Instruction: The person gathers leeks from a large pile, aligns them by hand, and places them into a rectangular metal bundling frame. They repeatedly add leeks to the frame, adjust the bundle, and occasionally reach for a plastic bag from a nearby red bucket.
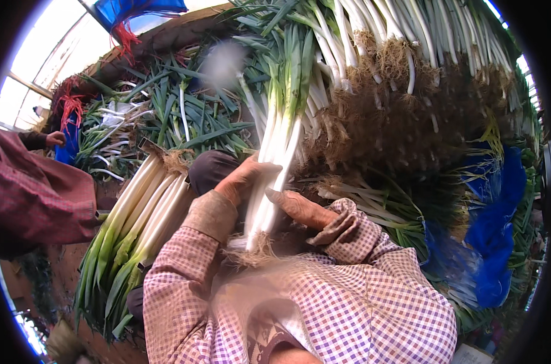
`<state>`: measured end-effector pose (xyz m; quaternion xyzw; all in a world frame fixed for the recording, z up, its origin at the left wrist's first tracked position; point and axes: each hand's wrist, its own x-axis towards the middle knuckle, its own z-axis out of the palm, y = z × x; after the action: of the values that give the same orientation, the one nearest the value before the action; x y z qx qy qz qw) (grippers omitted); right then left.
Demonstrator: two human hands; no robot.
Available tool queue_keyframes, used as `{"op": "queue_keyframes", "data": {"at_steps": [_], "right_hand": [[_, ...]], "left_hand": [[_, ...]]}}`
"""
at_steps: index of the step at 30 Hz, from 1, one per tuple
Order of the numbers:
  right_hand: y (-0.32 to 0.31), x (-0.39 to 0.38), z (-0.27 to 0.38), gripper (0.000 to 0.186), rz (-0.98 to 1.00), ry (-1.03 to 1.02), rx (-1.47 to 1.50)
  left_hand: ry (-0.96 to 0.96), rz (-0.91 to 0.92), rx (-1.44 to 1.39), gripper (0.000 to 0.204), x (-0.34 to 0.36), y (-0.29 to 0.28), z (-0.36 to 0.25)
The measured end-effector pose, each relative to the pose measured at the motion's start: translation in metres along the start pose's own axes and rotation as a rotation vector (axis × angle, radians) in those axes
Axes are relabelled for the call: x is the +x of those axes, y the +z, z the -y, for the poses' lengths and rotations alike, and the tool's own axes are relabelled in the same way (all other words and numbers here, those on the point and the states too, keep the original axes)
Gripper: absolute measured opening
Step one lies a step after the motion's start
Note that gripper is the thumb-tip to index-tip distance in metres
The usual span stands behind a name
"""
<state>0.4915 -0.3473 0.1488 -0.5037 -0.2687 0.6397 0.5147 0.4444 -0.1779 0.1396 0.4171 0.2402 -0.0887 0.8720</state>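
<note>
Evidently, a bunch of leeks (277,136) is held before the checked shirt (354,297), roots (254,252) nearest it, gripped by the left hand (244,177); the right hand (304,208) is laid against the stalks (290,145), its grip not discernible. Stalks could be dropped if the hold were slackened, roots could be caught on the shirt, and leaves (291,70) could be snagged against the leek pile (418,30) beyond.

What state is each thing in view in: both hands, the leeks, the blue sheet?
Left hand: closed around the held leeks
Right hand: gripping lower on the same shafts, thumb in front
Held leeks: gathered together, roots on, leaves upward
Leek bundle at left: roots on, leaves lower; whether tied, unclear
Stacked leeks: heaped, roots on
Loose leeks: scattered
Blue sheet at right: crumpled
</note>
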Motion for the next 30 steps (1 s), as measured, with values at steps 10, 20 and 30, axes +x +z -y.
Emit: {"op": "queue_keyframes", "data": {"at_steps": [10,20,30], "right_hand": [[-0.013,0.047,0.001,0.068,-0.103,-0.151,0.708],[0.023,0.125,-0.021,0.045,0.184,-0.46,1.225],[-0.011,0.0,0.073,0.047,0.257,-1.043,1.091]], "left_hand": [[-0.14,-0.136,0.436,0.076,-0.132,-0.013,-0.063],[-0.21,-0.482,0.206,0.074,-0.289,0.023,0.031],[-0.046,-0.244,0.839,0.064,-0.254,0.043,-0.021]]}}
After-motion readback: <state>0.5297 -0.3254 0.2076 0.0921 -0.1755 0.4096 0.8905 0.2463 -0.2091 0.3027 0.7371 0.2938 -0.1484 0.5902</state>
